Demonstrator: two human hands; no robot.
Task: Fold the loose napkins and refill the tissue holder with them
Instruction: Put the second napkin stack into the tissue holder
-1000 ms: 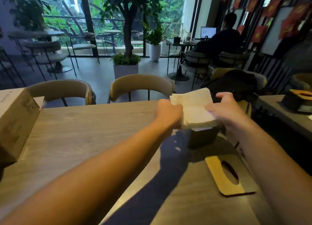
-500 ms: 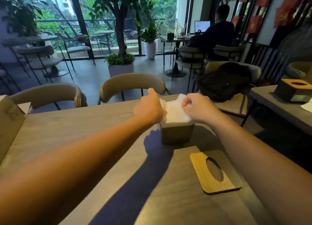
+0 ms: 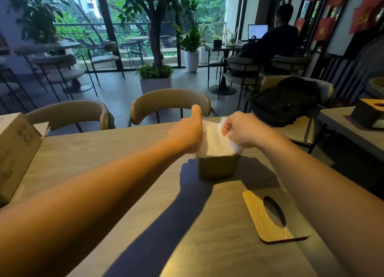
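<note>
Napkins (image 3: pixel 216 141) stand half inside the holder (image 3: pixel 217 167) on the desk (image 3: pixel 104 152). Right hand (image 3: pixel 243 129) pinches them; left hand (image 3: pixel 187 131) touches them, grip unclear, fingers hidden. Lid (image 3: pixel 257 214) lies nearby; seating and closing judged outstanding.

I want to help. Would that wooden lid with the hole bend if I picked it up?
Probably stiff: the wooden lid lies flat with straight edges, so it shouldn't flop. It looks thin, so likely light. Flat on the table, it would probably slide, not roll.
</note>
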